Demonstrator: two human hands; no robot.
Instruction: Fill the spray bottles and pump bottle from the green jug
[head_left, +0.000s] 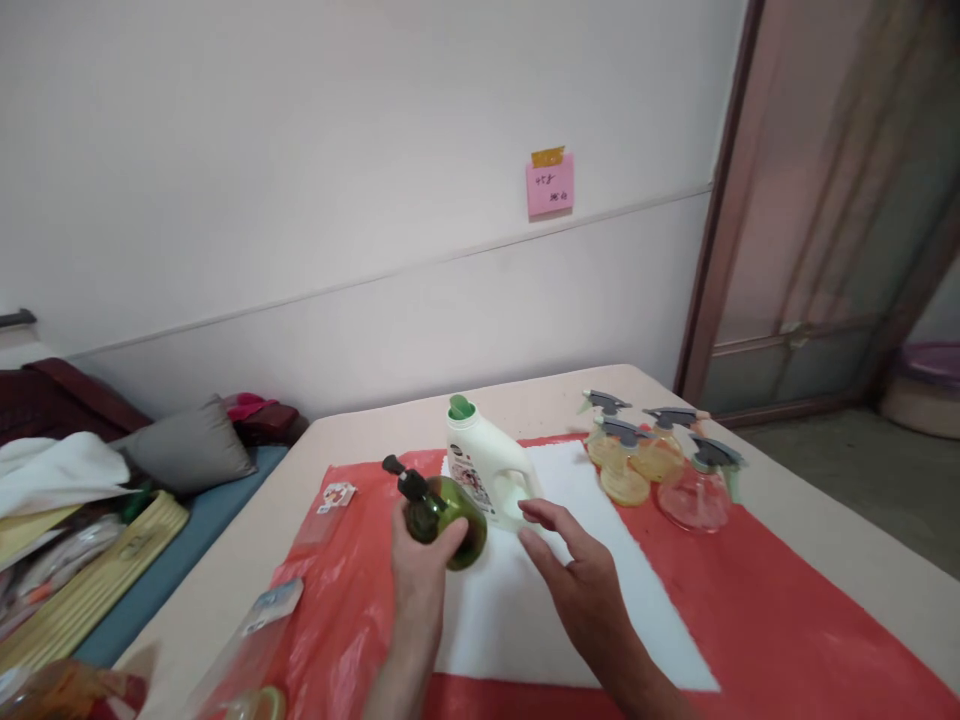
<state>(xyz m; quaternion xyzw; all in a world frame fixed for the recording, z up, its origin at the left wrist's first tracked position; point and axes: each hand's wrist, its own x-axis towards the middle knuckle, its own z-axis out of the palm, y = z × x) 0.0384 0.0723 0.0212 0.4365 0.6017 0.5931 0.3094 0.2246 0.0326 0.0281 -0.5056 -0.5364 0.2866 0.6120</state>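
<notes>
My left hand is wrapped round a green pump bottle with a black pump head, tilted so that the pump points up and left. Just behind it a white jug with a green spout and a printed label stands on a white sheet. My right hand is beside the jug's lower right side, fingers apart and slightly bent, with nothing in them. Whether its fingertips touch the jug is hard to tell.
Several spray bottles, one a pink spray bottle, stand on the right of the red cloth. Clear packages lie at the left. A pink note is taped to the wall. A grey cushion lies beyond the table's left edge.
</notes>
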